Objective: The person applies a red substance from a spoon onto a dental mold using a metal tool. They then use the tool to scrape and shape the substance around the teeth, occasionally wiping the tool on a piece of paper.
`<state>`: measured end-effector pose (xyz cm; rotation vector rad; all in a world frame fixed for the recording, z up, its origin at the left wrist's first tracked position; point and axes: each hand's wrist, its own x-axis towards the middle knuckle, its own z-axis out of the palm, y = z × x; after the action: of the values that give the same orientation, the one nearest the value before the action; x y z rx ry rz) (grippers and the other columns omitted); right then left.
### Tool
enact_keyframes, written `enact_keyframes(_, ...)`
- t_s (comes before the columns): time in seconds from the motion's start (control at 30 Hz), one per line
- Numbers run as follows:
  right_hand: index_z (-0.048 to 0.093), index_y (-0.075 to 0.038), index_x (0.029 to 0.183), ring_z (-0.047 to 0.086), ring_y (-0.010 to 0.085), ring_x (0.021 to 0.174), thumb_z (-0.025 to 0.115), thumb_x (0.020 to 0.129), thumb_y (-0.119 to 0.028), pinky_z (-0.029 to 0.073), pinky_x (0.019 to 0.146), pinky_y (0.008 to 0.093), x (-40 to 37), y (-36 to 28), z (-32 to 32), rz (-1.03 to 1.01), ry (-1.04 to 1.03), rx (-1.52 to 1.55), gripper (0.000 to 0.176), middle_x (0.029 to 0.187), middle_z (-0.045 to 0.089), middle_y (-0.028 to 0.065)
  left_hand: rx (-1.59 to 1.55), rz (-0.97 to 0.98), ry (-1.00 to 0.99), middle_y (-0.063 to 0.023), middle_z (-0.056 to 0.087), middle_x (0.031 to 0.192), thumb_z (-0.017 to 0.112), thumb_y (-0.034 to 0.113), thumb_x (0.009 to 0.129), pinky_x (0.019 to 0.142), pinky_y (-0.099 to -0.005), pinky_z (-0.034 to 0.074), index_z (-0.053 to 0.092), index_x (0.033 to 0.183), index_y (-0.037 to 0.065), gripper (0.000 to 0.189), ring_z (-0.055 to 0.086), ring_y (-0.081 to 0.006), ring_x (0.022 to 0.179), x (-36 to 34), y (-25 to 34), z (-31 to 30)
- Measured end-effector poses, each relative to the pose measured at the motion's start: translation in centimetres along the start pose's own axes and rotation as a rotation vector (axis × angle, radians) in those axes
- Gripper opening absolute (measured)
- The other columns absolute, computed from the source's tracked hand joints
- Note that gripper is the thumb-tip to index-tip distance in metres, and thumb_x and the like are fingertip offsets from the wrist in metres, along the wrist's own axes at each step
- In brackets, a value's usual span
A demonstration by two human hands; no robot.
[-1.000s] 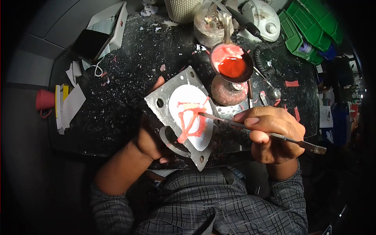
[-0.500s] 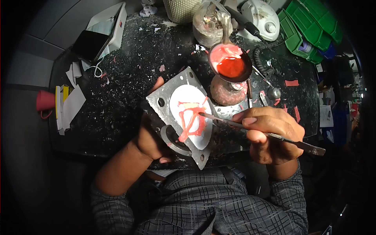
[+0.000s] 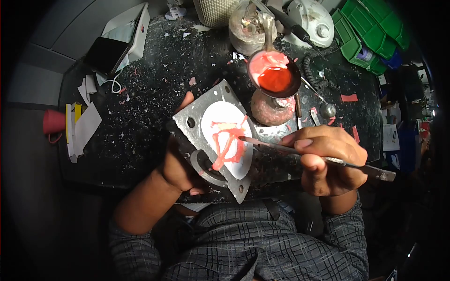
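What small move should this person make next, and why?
Probably ease the metal wax tool in the right hand gently along the pink wax: its tip meets the wax, and the left hand supports the metal frame.

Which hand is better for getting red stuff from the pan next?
Probably the right hand: it holds the thin tool and is nearer the pan. The left hand is busy holding the metal frame.

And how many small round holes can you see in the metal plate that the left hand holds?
3: a top hole, a left hole and a bottom hole, each near a corner of the metal plate. Another may be hidden on its right side.
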<state>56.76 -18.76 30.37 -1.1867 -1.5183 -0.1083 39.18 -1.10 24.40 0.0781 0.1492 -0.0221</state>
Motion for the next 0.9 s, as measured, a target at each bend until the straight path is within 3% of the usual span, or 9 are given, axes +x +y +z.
enact_keyframes(0.2, 0.062, 0.011, 0.102, 0.07, 0.0226, 0.064, 0.056, 0.103, -0.006, 0.058, 0.051, 0.0288, 0.9, 1.1, -1.5, 0.195, 0.485, 0.022, 0.018, 0.087, 0.071, 0.0217, -0.072, 0.039, 0.026, -0.0221, 0.061, 0.135, 0.03, 0.07, 0.1, 0.099, -0.0538, 0.054, 0.051, 0.144, 0.007, 0.079, 0.065, -0.0392, 0.117, 0.2, 0.1, 0.3)
enact_keyframes(0.23, 0.062, 0.011, 0.106, 0.067, 0.0229, 0.061, 0.053, 0.105, -0.011, 0.053, 0.053, 0.0287, 0.9, 1.6, -2.2, 0.249, 0.445, -0.146, 0.024, 0.092, 0.07, 0.0263, -0.084, 0.049, 0.034, -0.022, 0.062, 0.135, 0.031, 0.07, 0.1, 0.099, -0.0541, 0.054, 0.051, 0.144, 0.008, 0.079, 0.065, -0.0396, 0.117, 0.3, 0.2, 0.3)
enact_keyframes(0.4, 0.063, 0.01, 0.092, 0.072, 0.0219, 0.067, 0.061, 0.1, -0.002, 0.059, 0.052, 0.0278, 1.1, 2.4, -1.5, 0.316, 0.502, -0.084, 0.014, 0.093, 0.071, 0.0212, 0.07, 0.031, 0.076, -0.015, 0.066, 0.131, 0.033, 0.071, 0.099, 0.097, -0.0461, 0.054, 0.057, 0.138, 0.009, 0.077, 0.066, -0.0309, 0.114, 0.0, 0.2, 0.7)
enact_keyframes(0.5, 0.062, 0.01, 0.091, 0.072, 0.0222, 0.068, 0.061, 0.1, -0.002, 0.059, 0.052, 0.0278, 1.0, 2.6, -1.5, 0.31, 0.476, -0.076, 0.015, 0.094, 0.071, 0.0213, -0.04, 0.066, 0.11, -0.022, 0.061, 0.135, 0.032, 0.067, 0.101, 0.097, -0.0541, 0.055, 0.051, 0.144, 0.006, 0.077, 0.065, -0.0396, 0.116, 0.1, 0.0, 0.9)
enact_keyframes(0.57, 0.063, 0.01, 0.091, 0.072, 0.022, 0.067, 0.06, 0.1, -0.004, 0.059, 0.051, 0.0275, 1.0, 2.6, -1.6, 0.294, 0.491, -0.038, 0.017, 0.092, 0.071, 0.0217, 0.098, 0.054, 0.094, -0.0149, 0.067, 0.129, 0.033, 0.071, 0.099, 0.095, -0.0445, 0.055, 0.057, 0.138, 0.009, 0.077, 0.067, -0.0305, 0.112, 0.1, 0.1, 1.0)
enact_keyframes(0.67, 0.062, 0.01, 0.099, 0.068, 0.0197, 0.06, 0.056, 0.104, -0.01, 0.056, 0.05, 0.0274, 1.1, 2.0, -1.8, 0.285, 0.474, 0.081, 0.021, 0.084, 0.07, 0.0213, 0.046, 0.03, 0.043, -0.0149, 0.067, 0.128, 0.034, 0.07, 0.1, 0.095, -0.0444, 0.055, 0.056, 0.138, 0.009, 0.076, 0.067, -0.0301, 0.112, 0.0, 0.2, 0.6)
enact_keyframes(0.7, 0.061, 0.01, 0.103, 0.068, 0.0196, 0.059, 0.054, 0.105, -0.011, 0.056, 0.049, 0.0272, 0.8, 1.9, -1.8, 0.255, 0.414, 0.108, 0.022, 0.084, 0.07, 0.0219, -0.058, 0.046, 0.025, -0.0219, 0.061, 0.136, 0.03, 0.072, 0.099, 0.097, -0.053, 0.055, 0.051, 0.143, 0.005, 0.082, 0.065, -0.0387, 0.117, 0.0, 0.0, 0.2)
enact_keyframes(0.87, 0.057, 0.009, 0.094, 0.072, 0.0306, 0.073, 0.064, 0.096, 0.001, 0.063, 0.062, 0.0402, -0.8, 0.6, -0.3, 0.18, 0.172, 0.147, 0.01, 0.085, 0.07, 0.0221, -0.015, 0.019, 0.164, -0.0257, 0.058, 0.138, 0.027, 0.074, 0.099, 0.1, -0.0535, 0.053, 0.047, 0.146, 0.004, 0.087, 0.064, -0.0395, 0.119, 0.1, 0.0, 0.7)
enact_keyframes(0.9, 0.059, 0.009, 0.092, 0.072, 0.0316, 0.074, 0.066, 0.093, 0.002, 0.063, 0.064, 0.0401, -0.4, 0.6, 0.1, 0.093, 0.145, 0.126, 0.011, 0.084, 0.07, 0.0214, 0.042, -0.006, 0.121, -0.0208, 0.06, 0.137, 0.031, 0.071, 0.099, 0.102, -0.0507, 0.051, 0.049, 0.145, 0.007, 0.081, 0.063, -0.0353, 0.119, 0.1, 0.1, 0.6)
